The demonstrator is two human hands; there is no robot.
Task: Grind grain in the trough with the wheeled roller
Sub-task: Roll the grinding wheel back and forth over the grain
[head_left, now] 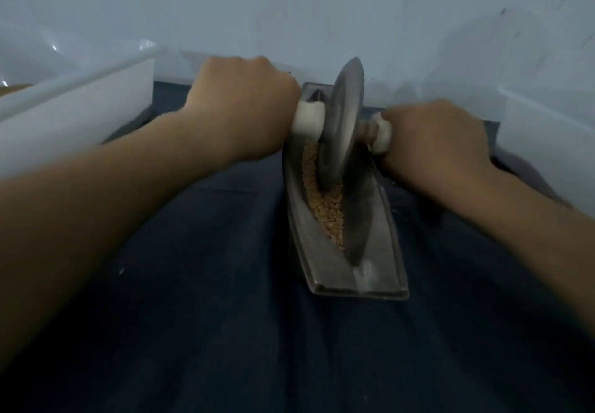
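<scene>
Currently: the wheeled roller stands upright in the trough. Its disc is seated in the groove toward the far half, with the lower edge down in the grain. The trough lies lengthwise away from us on a dark blue cloth, its far end near the white wall. A white box stands to the left, apart from it.

Hands: the left hand is curled round the left handle, knuckles up, and only the inner end of the pale grip shows. The right hand is wrapped likewise round the right handle. That makes 2 fists, 1 on each side of the disc. The fingertips are hidden underneath.

Handling (our judgement):
- The disc looks like solid metal, thick at the hub and thin at the rim. We expect it to be heavy and rigid, so its own weight should do much of the crushing.
- The narrow rim gives no sideways stability, so we would load both handles equally or it will likely tip.
- The handles look smooth; we cannot tell the material. A full wrap close to the disc but clear of it seems the right hold.
- The trough appears to be stiff metal with slick walls. On cloth it may slide or rock under push strokes.
- The grain is loose and light, lying mostly left of the disc and nearer us. A fast stroke could throw it over the rim.

The frame is motion-blurred, so fine detail is unreliable.
</scene>
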